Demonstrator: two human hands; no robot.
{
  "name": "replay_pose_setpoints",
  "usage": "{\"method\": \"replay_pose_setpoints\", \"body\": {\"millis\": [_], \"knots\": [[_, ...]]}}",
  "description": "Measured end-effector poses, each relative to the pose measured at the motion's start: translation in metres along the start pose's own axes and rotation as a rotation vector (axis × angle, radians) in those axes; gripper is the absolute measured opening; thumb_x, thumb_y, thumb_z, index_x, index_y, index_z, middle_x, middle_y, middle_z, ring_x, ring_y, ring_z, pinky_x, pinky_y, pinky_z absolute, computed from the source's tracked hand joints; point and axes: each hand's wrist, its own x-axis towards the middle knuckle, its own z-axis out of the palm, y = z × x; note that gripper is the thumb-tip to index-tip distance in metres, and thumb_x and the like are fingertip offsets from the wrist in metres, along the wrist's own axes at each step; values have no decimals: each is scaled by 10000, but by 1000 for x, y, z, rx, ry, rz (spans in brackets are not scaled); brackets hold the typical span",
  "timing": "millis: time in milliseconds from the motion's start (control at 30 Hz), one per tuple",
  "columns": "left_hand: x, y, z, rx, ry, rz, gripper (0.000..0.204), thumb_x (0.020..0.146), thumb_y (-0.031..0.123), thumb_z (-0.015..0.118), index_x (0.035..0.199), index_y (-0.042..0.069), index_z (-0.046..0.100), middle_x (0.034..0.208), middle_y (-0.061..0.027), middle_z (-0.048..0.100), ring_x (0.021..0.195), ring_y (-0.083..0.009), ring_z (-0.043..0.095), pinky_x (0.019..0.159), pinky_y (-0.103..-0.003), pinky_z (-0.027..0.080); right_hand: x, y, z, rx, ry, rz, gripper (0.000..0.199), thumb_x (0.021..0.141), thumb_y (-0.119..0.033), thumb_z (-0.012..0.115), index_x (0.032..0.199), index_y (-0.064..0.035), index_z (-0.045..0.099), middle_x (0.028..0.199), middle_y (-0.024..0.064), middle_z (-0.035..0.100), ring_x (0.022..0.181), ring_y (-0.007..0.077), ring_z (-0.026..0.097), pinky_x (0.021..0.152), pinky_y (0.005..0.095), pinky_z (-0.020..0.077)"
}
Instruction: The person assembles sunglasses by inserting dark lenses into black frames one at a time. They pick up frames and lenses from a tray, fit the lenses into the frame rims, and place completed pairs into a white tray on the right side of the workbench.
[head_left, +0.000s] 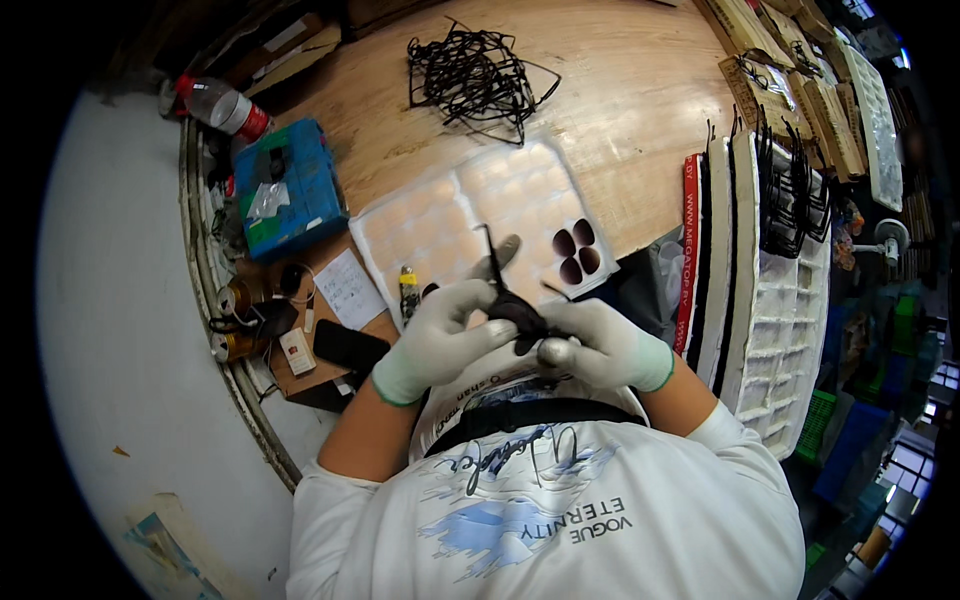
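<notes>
Both my hands wear pale gloves and meet close to my chest. My left hand [445,335] and my right hand [595,345] together grip a dark pair of glasses [515,312], whose thin black temple arm sticks up toward the table. Just beyond my hands lies a clear plastic tray [470,215] with shallow compartments; one compartment holds several dark oval lenses [576,251].
A tangle of black frame parts [475,75] lies further out on the wooden table. A blue box [290,185], a plastic bottle [225,105], tape rolls, a black phone [348,347] and a paper note sit at the left. Stacked white trays with black frames [785,200] stand at the right.
</notes>
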Motion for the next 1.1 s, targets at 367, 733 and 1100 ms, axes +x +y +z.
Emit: {"method": "replay_pose_setpoints", "body": {"millis": [367, 733, 1100], "knots": [[235, -6, -120, 1098, 415, 47, 507, 898, 344, 620, 1279, 12, 652, 1207, -230, 691, 1195, -385, 629, 1045, -441, 480, 55, 126, -145, -606, 640, 29, 301, 901, -57, 569, 1184, -4, 656, 1001, 218, 693, 925, 412, 666, 848, 461, 535], [304, -47, -122, 1047, 574, -343, 619, 850, 463, 753, 1212, -18, 610, 1109, -203, 699, 1066, -339, 663, 948, -422, 502, 65, 207, -191, -1058, 645, 233, 353, 852, -204, 663, 1177, -66, 662, 1236, 147, 646, 1232, 339, 550, 1151, 577, 300], [165, 31, -119, -27, 741, 132, 330, 998, 24, 513, 1299, -8, 382, 1229, -202, 630, 996, -245, 716, 773, -348, 615, 110, 119, -76, -827, 410, -142, 326, 879, -208, 654, 1170, -63, 667, 1173, 141, 670, 1147, 338, 595, 1012, 476, 455]]}}
